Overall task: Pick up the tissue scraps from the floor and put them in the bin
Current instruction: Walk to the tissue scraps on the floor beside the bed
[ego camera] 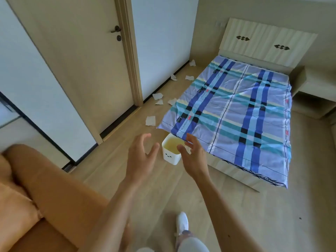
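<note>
A small white square bin [170, 157] with a little face on its front stands on the wooden floor at the bed's near corner. My left hand [141, 157] is open just left of it, fingers spread. On the bin's right side my right hand [193, 157] is open too, fingertips near the rim. Neither hand holds anything. Several white tissue scraps lie on the floor between the bed and the wall: the nearest scrap [150, 120], a pair of scraps [157, 96] further back, and more scraps [189, 77] toward the headboard.
A low bed [236, 113] with a blue plaid sheet fills the right side. A closed door [87, 57] and white wall panels stand on the left. My white shoe [182, 222] is on the floor below. An orange-clad knee [45, 179] fills the lower left.
</note>
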{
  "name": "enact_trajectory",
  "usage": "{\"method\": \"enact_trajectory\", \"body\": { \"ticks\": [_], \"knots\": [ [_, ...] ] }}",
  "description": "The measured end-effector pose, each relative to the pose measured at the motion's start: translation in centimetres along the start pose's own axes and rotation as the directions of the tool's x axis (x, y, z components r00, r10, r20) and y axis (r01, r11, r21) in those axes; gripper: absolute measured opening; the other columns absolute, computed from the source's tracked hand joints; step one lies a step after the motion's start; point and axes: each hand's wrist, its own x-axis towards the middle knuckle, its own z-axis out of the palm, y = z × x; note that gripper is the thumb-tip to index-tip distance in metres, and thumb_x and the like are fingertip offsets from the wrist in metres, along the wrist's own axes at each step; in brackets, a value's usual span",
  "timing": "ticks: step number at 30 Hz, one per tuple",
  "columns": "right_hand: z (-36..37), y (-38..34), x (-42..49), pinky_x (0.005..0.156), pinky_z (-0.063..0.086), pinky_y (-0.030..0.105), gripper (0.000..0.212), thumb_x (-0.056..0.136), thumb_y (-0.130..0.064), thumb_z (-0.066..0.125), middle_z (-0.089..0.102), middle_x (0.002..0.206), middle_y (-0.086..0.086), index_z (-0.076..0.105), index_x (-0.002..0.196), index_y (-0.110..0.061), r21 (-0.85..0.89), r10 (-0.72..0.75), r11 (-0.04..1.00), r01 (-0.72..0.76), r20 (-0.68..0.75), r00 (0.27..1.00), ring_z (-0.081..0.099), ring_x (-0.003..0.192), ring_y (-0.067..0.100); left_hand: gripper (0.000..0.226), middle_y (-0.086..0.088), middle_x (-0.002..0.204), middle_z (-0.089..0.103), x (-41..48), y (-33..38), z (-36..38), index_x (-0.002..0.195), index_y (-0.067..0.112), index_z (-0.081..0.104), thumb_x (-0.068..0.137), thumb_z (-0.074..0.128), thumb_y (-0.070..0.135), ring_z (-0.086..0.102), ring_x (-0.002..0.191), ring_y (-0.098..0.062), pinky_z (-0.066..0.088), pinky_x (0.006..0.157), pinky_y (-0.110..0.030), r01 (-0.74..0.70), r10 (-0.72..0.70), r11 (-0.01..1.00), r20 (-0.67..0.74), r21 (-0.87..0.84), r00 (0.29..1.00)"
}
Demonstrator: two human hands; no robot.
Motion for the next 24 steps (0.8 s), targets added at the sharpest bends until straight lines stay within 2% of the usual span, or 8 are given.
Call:
{"method": "enact_trajectory", "body": {
  "ticks": [3, 5, 11, 14, 20, 24],
  "knots": [
    [2.2, 0.5, 6.2, 0.094, 0.042, 0.026, 0.052, 0.092, -0.031, 0.064, 0.055, 0.138, -0.006, 0.047, 0.140, -0.022, 0.010, 0.030, 0.999, -0.031, 0.036, 0.999, 0.053, 0.119, 0.005, 0.042, 0.002, 0.129, 0.063, 5.7, -1.6, 2.0, 0.129, 0.015, 0.058, 0.091, 0.065, 0.032, 0.057, 0.121, -0.014, 0.048, 0.103, -0.041, 0.055, -0.055, 0.998, 0.003, 0.009, 0.999],
    [3.9, 0.8, 10.8, 0.100, 0.044, 0.034, 0.051, 0.092, -0.031, 0.064, 0.055, 0.138, -0.005, 0.047, 0.139, -0.021, 0.001, 0.040, 0.999, -0.040, 0.061, 0.997, 0.054, 0.121, 0.009, 0.042, 0.001, 0.129, 0.063, 9.8, -2.6, 3.3, 0.129, 0.015, 0.058, 0.091, 0.066, 0.031, 0.058, 0.120, -0.015, 0.048, 0.104, -0.043, 0.085, -0.085, 0.996, 0.020, 0.019, 0.996],
    [8.9, -0.2, 24.7, 0.106, 0.044, 0.041, 0.053, 0.092, -0.030, 0.064, 0.056, 0.139, -0.002, 0.046, 0.141, -0.019, 0.025, 0.038, 0.999, -0.042, 0.153, 0.987, 0.053, 0.127, 0.015, 0.042, 0.003, 0.130, 0.061, 22.3, -4.4, 5.6, 0.131, 0.016, 0.057, 0.093, 0.064, 0.033, 0.056, 0.121, -0.012, 0.048, 0.105, -0.039, 0.117, -0.119, 0.990, 0.024, 0.078, 0.993],
    [11.6, -1.6, 31.0, 0.106, 0.043, 0.039, 0.054, 0.091, -0.028, 0.065, 0.056, 0.139, -0.002, 0.047, 0.141, -0.017, 0.027, 0.034, 0.999, -0.040, 0.185, 0.982, 0.052, 0.127, 0.013, 0.040, 0.007, 0.127, 0.060, 28.5, -5.1, 5.8, 0.130, 0.019, 0.056, 0.093, 0.063, 0.035, 0.055, 0.120, -0.009, 0.049, 0.104, -0.036, 0.121, -0.121, 0.987, 0.000, 0.103, 0.993],
    [17.2, -3.6, 41.5, 0.104, 0.044, 0.036, 0.054, 0.092, -0.030, 0.063, 0.054, 0.141, -0.001, 0.045, 0.142, -0.017, 0.013, 0.037, 0.999, -0.041, 0.225, 0.974, 0.053, 0.125, 0.012, 0.041, 0.002, 0.130, 0.061, 40.2, -7.7, 5.3, 0.130, 0.015, 0.057, 0.093, 0.063, 0.032, 0.056, 0.123, -0.013, 0.048, 0.106, -0.040, 0.144, -0.144, 0.985, -0.005, 0.094, 0.990],
    [22.5, -3.7, 49.2, 0.099, 0.045, 0.031, 0.051, 0.092, -0.028, 0.063, 0.057, 0.137, -0.001, 0.047, 0.140, -0.018, 0.027, 0.072, 0.997, -0.078, 0.176, 0.982, 0.054, 0.121, 0.011, 0.041, 0.000, 0.128, 0.062, 49.6, -11.8, 5.5, 0.129, 0.014, 0.057, 0.093, 0.063, 0.032, 0.056, 0.120, -0.013, 0.048, 0.103, -0.034, 0.125, -0.132, 0.985, 0.050, 0.122, 0.990]
  ]
}}
